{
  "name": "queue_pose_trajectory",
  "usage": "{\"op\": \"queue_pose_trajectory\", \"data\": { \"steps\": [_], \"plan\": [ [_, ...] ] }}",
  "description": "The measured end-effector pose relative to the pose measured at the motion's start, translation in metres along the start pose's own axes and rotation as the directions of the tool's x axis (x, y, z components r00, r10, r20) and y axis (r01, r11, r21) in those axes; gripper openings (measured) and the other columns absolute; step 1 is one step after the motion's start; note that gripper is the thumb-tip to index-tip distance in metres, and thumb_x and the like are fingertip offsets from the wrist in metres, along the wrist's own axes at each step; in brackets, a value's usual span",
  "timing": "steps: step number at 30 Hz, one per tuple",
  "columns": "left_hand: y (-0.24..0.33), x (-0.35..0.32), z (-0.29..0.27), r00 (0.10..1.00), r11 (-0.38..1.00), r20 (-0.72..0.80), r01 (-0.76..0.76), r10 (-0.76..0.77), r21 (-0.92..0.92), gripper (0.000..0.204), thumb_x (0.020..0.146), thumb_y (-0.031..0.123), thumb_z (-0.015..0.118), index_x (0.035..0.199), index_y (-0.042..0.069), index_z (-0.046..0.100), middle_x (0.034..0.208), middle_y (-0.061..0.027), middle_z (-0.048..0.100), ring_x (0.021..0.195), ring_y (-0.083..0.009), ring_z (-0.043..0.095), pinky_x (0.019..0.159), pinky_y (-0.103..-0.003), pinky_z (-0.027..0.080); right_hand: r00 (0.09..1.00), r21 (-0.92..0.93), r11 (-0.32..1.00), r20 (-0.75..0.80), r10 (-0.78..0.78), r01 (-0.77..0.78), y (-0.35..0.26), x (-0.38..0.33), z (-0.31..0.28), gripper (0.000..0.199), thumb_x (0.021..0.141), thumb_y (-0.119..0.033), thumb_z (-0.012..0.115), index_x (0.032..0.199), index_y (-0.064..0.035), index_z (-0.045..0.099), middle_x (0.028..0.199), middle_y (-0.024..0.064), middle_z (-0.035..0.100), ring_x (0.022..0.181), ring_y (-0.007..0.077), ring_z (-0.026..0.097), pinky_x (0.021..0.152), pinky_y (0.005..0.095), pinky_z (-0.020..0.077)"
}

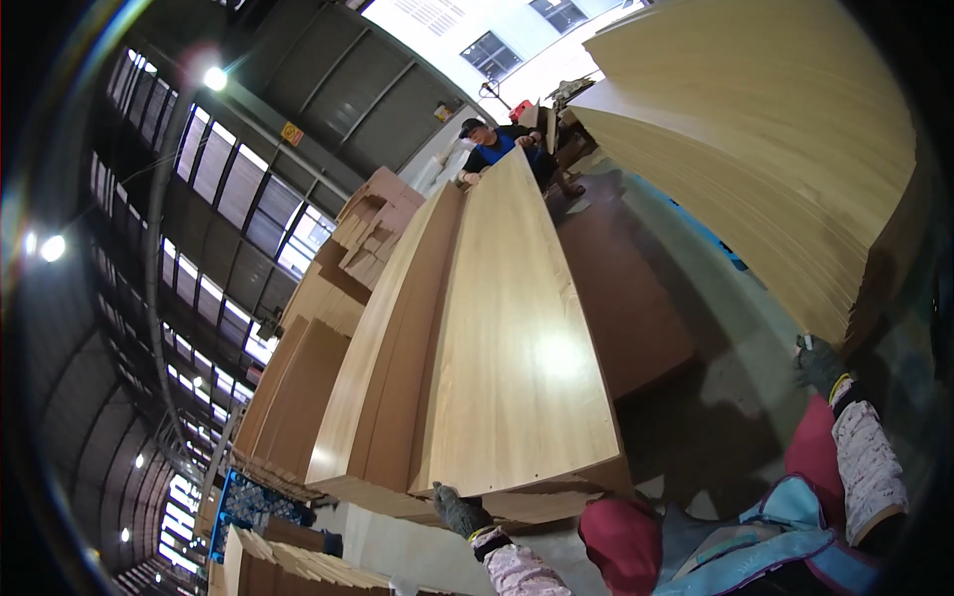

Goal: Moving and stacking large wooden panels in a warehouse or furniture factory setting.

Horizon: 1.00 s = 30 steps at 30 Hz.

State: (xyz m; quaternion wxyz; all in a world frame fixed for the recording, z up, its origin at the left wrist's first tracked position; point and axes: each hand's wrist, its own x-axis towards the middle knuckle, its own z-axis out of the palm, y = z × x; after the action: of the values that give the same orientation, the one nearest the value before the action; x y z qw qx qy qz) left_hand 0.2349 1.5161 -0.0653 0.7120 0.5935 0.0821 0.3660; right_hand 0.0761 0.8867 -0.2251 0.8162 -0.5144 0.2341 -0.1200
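Observation:
A long, light wood-grain panel [522, 328] lies sloping on a stack, its near edge toward me. My left hand [461, 512], in a dark grey glove, is closed on the near left corner of this panel. Out to the right, my gloved right hand [821, 368] is closed beside the near end of a tall panel stack [735, 199]. A small pale spot shows at its fingertips; what it is I cannot make out. At the panel's far end a co-worker [502, 144] in a dark cap leans over, with hands on the panel's edge.
Left of the panel runs another stack of boards [383, 348], and cardboard-brown boards [298, 387] stand behind it. Between the panel and the right stack, a brown sheet [631, 308] lies low near the floor. More cut boards [298, 566] sit at the lower left, by a blue crate [238, 502].

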Motion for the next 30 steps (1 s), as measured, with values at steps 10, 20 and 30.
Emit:
{"op": "queue_pose_trajectory", "data": {
  "steps": [10, 20, 30],
  "plan": [
    [-0.008, 0.019, -0.009, 0.990, 0.986, 0.075, -0.125, 0.117, 0.113, 0.045, 0.094, 0.035, 0.051, 0.130, 0.008, 0.046, 0.122, -0.0132, 0.052, 0.107, -0.0282, 0.056, 0.081, -0.043, 0.053, 0.995, -0.113, 0.993, -0.097, -0.026, 0.015, -0.003, 0.012, 0.001, 0.014, 0.092, -0.022, 0.053, 0.084, -0.0155, 0.043, 0.061, -0.0014, 0.045, 0.045, 0.0119, 0.046, 0.040, 0.0280, 0.0375],
    [0.007, -0.009, -0.001, 0.997, 0.995, -0.021, 0.066, -0.068, -0.072, 0.040, 0.093, 0.030, 0.053, 0.128, 0.009, 0.048, 0.115, -0.0114, 0.055, 0.098, -0.0240, 0.059, 0.078, -0.040, 0.054, 0.992, -0.162, 0.985, -0.119, 0.042, -0.061, 0.013, 0.026, -0.007, 0.010, 0.093, -0.019, 0.053, 0.087, -0.0151, 0.046, 0.060, -0.0023, 0.043, 0.044, 0.0110, 0.043, 0.038, 0.0276, 0.0339],
    [0.015, -0.012, 0.020, 0.995, 0.991, -0.032, 0.095, -0.099, -0.097, 0.039, 0.093, 0.028, 0.053, 0.126, 0.010, 0.050, 0.105, -0.0061, 0.055, 0.090, -0.0183, 0.057, 0.071, -0.035, 0.054, 0.995, -0.194, 0.981, -0.098, -0.006, -0.013, 0.008, 0.026, -0.008, 0.009, 0.093, -0.020, 0.055, 0.094, -0.0124, 0.051, 0.061, -0.0029, 0.043, 0.044, 0.0098, 0.042, 0.038, 0.0259, 0.0326]
  ]
}}
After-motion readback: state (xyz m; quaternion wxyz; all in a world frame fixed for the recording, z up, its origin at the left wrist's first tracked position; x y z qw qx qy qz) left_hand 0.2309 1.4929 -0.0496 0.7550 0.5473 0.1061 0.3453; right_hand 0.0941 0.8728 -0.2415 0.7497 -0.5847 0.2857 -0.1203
